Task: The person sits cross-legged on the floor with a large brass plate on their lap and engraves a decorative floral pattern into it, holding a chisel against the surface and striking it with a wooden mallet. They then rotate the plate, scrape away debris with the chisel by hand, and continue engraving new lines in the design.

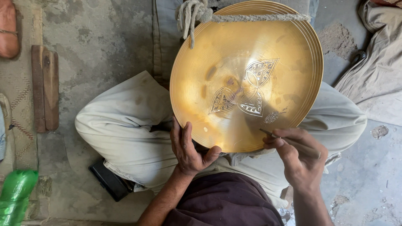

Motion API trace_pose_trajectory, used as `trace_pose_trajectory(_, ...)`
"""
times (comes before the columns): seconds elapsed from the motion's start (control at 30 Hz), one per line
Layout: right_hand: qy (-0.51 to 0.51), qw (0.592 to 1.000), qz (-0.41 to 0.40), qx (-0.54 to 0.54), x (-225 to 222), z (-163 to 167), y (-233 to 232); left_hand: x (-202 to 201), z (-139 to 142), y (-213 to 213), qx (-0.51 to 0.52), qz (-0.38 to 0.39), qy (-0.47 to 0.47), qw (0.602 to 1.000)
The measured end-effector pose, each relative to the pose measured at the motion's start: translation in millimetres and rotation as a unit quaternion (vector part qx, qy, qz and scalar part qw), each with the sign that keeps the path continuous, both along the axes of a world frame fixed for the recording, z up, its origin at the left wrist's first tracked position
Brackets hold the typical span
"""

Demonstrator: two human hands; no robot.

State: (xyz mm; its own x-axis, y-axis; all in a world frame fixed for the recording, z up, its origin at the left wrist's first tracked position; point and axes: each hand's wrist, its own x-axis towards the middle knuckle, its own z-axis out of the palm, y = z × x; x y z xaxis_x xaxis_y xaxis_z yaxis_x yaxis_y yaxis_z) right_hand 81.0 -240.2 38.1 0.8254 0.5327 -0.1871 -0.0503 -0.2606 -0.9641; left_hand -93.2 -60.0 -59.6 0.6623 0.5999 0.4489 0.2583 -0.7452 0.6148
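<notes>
A large round brass plate (234, 50) rests tilted on my crossed legs, with a rope (251, 18) stretched across its upper edge. Three engraved leaf shapes (245, 90) meet near its middle. My left hand (188, 146) grips the plate's lower left rim, thumb on the face. My right hand (299, 157) holds a thin engraving tool (289, 140) like a pen, its tip at the plate's lower right rim near a small patch of metal shavings (271, 117).
I sit on a rough concrete floor. Wooden blocks (45, 88) lie at the left, a green plastic bottle (16, 194) at the lower left, a dark flat object (111, 181) under my left knee, and crumpled cloth (377, 71) at the right.
</notes>
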Motion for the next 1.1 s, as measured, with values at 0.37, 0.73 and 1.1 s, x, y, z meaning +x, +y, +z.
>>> trace_pose_trajectory(0.37, -0.081, 0.971, 0.219, -0.046, 28, 2, 72, 5, 3, 2, 0.012, 0.000, -0.009, 1.000)
trace_pose_trajectory(0.73, -0.153, 0.946, 0.287, 0.014, 32, -3, 105, 8, 3, 3, 0.008, -0.005, -0.029, 1.000)
trace_pose_trajectory(1.1, -0.123, 0.931, 0.343, -0.007, 45, 11, 115, 3, 0, 1, -0.019, -0.009, -0.026, 0.999)
